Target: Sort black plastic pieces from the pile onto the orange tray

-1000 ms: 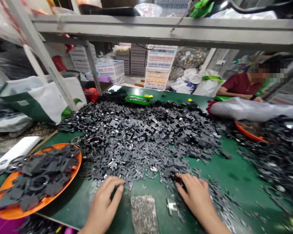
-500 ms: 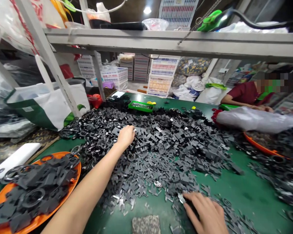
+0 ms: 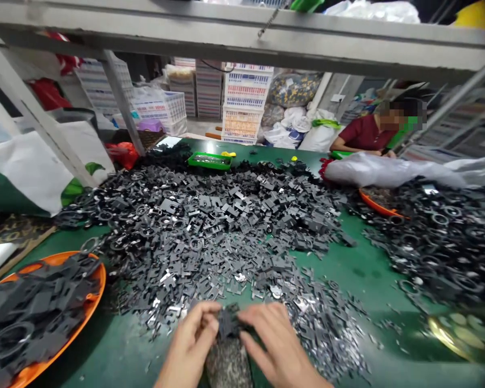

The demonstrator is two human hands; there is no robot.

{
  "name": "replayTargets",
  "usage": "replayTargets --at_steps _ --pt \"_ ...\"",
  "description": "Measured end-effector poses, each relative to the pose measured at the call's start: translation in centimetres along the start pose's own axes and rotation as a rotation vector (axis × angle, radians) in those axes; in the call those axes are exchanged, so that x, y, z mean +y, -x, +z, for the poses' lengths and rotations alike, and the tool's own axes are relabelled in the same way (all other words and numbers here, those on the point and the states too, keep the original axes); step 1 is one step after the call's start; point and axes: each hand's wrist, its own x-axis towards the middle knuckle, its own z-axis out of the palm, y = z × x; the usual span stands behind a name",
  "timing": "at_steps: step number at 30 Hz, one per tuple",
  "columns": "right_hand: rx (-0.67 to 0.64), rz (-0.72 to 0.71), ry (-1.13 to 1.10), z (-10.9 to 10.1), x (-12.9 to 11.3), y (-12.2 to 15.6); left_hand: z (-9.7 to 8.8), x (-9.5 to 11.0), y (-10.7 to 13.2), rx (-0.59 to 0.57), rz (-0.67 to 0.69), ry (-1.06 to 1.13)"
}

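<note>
Both hands meet at the near edge of the green table (image 3: 347, 350), on either side of dark grey plastic pieces (image 3: 228, 320). My left hand (image 3: 196, 342) is closed, thumb and fingertips pinching the left side of these pieces. My right hand (image 3: 272, 337) has its fingertips and thumb bent against their right side. How many pieces are between the fingers I cannot tell. Just below them lies a speckled stone-like block (image 3: 229, 366). A wide heap of small dark grey plastic parts (image 3: 226, 231), notched plates and rings among them, spreads beyond the hands.
At the left stands an orange basket (image 3: 102, 280) filled with dark parts. Behind the heap is a green tray (image 3: 210, 163). A grey shelf beam (image 3: 226, 40) crosses above. A second heap (image 3: 440, 231) lies right, with a person in a red shirt (image 3: 364, 132) beyond. Stacked crates (image 3: 244, 108) stand behind.
My left hand has come back from the heap to the block, and my right hand has moved left beside it. Dark pieces are now between them. The view has shifted down and right.
</note>
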Motion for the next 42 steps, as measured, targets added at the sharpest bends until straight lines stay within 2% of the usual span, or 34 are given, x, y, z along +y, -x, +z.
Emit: replayTargets --at_steps 3,5,7,9,12,14,18,21,24,28,31,35,38,42 --pt "-0.09 -0.005 -0.046 1.1 -0.7 1.9 1.4 -2.7 3.3 0.029 0.143 -0.257" --pt "-0.144 -0.021 -0.05 1.5 -0.9 2.9 1.7 -3.5 3.9 0.04 0.287 -0.423" --pt "-0.176 -0.015 -0.054 1.6 -0.9 3.0 1.9 -3.2 3.8 0.039 0.371 -0.517" --pt "-0.163 0.041 -0.04 1.2 -0.4 2.2 1.9 -2.2 3.1 0.014 0.382 -0.533" --pt "-0.089 0.149 0.074 0.6 1.2 -0.2 1.4 -0.1 1.3 -0.134 0.371 -0.487" --pt "-0.069 0.173 0.163 0.4 2.3 -1.9 0.9 1.0 -0.4 -0.221 0.37 -0.473" --pt "-0.064 0.175 0.179 -0.2 2.8 -3.2 0.4 1.1 -4.1 -0.145 0.35 -0.664" --pt "0.0 0.225 0.14 -1.8 3.1 -1.2 1.1 0.0 -6.4 -0.127 0.369 -0.746" --pt "0.082 0.346 0.179 -4.0 4.4 2.8 2.0 -0.9 -7.6 -0.14 0.399 -0.742" --pt "0.053 0.51 0.236 -5.6 5.6 8.3 2.1 -0.9 -7.8 -0.092 0.393 -0.691" --pt "-0.052 0.494 0.181 -4.7 4.5 9.9 1.4 -0.1 -7.4 -0.033 0.352 -0.606" --pt "-0.121 0.441 0.185 -2.5 3.0 8.5 0.7 1.6 -5.5 0.044 0.249 -0.405" --pt "-0.215 0.4 0.307 -1.9 2.9 6.7 0.8 2.6 -3.0 0.052 -0.003 -0.044" --pt "-0.338 0.363 0.397 -2.6 2.9 5.3 1.4 2.2 0.1 0.074 -0.378 0.429"
